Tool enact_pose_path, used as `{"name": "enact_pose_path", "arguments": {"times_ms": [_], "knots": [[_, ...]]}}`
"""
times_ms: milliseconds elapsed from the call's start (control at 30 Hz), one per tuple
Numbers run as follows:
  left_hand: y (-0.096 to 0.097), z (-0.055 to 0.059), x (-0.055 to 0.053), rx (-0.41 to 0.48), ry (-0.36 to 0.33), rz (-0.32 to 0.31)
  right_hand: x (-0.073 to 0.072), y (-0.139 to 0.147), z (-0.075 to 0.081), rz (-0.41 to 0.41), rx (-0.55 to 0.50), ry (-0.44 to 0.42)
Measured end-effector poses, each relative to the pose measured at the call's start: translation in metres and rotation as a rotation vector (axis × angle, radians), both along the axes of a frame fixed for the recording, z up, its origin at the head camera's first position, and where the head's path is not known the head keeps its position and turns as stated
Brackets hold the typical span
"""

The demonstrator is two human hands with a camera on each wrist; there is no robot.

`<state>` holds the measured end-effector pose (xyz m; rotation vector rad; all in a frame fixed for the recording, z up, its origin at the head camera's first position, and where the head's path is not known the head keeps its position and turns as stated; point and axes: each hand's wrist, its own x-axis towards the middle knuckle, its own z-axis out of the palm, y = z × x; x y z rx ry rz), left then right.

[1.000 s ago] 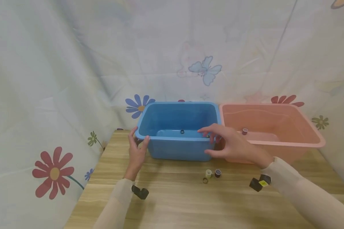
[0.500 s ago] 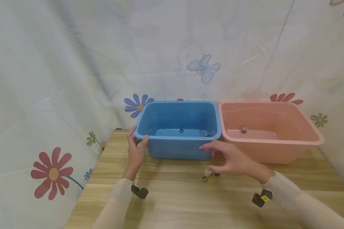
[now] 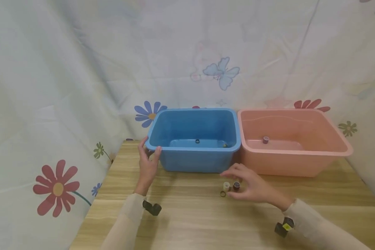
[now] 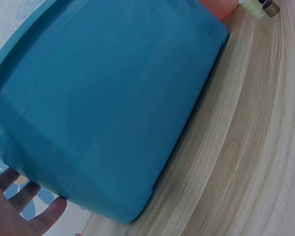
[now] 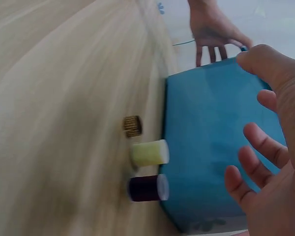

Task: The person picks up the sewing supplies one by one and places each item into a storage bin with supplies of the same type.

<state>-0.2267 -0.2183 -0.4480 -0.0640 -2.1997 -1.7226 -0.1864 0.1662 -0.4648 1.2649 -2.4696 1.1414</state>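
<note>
At the front left corner of the blue tub (image 3: 193,161), my left hand (image 3: 148,170) holds the rim, thumb in front and fingers down the side. My right hand (image 3: 254,185) hovers with fingers spread and bent over the small things in front of the tubs, nothing in its grasp. A dark purple thread spool (image 5: 145,188) stands beside a pale yellow thread spool (image 5: 148,153). Next to the yellow one is a brass, dimpled, ring-shaped thimble (image 5: 132,126). In the head view, the dark spool (image 3: 236,186) shows between right thumb and fingers, apart from them.
Inside the blue tub lie a dark ring (image 3: 197,141) and a small brass-coloured thing (image 3: 225,146). To its right, side by side, stands a pink tub (image 3: 284,165) holding one spool (image 3: 265,140). A flowered curtain (image 3: 187,52) hangs behind the wooden table (image 3: 187,211).
My right hand has come down from above the blue tub's front right rim toward the table, to the spools and thimble. The left hand stays on the tub's corner.
</note>
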Motion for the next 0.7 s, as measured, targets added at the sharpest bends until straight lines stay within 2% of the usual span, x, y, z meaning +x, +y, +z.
{"name": "enact_pose_path", "arguments": {"times_ms": [200, 467, 700], "knots": [[-0.001, -0.002, -0.001, 0.002, -0.008, 0.003, 0.003, 0.0, -0.023, -0.055, 0.041, 0.023], [0.0, -0.003, -0.002, 0.0, 0.01, 0.008, 0.002, -0.003, -0.047, -0.151, 0.097, -0.026], [0.0, -0.001, -0.001, 0.005, 0.005, 0.004, -0.004, -0.005, -0.061, -0.178, 0.125, 0.024]]}}
